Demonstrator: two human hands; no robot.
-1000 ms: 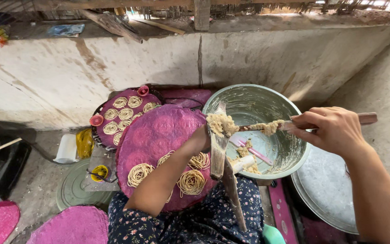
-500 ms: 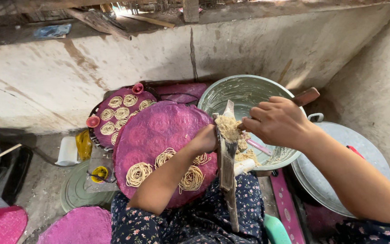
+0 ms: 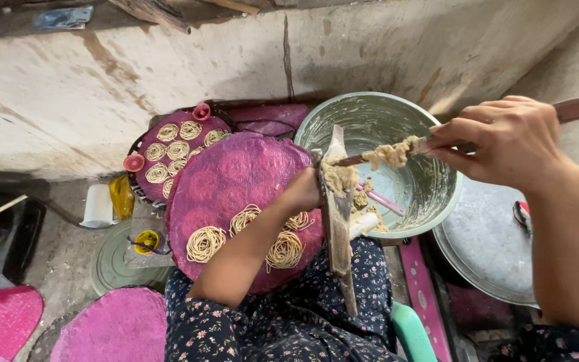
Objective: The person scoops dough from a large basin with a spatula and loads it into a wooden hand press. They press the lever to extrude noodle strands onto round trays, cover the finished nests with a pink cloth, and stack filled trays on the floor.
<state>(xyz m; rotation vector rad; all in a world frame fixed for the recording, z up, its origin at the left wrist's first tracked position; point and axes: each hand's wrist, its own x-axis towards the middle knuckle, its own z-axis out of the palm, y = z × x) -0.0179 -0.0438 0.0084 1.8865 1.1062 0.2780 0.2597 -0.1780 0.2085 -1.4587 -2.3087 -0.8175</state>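
Gripping a wooden-handled spatula (image 3: pixel 397 151) loaded with dough (image 3: pixel 390 154), the right hand (image 3: pixel 504 144) hovers over the metal bowl (image 3: pixel 370 121). The left hand (image 3: pixel 303 191) clasps the wooden noodle press (image 3: pixel 336 214), partly hiding a pink woven mat (image 3: pixel 229 181) bearing noodle coils (image 3: pixel 206 243). Behind stands a stained concrete wall (image 3: pixel 169 74).

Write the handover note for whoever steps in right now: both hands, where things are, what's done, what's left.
Right hand holds a wooden-handled spatula loaded with dough over the metal bowl.
Left hand grips the wooden press at its dough-filled top.
Done: four noodle coils lie on the pink mat on the lap; a second mat behind is full.
Left: most of the lap mat is bare; dough remains in the bowl.
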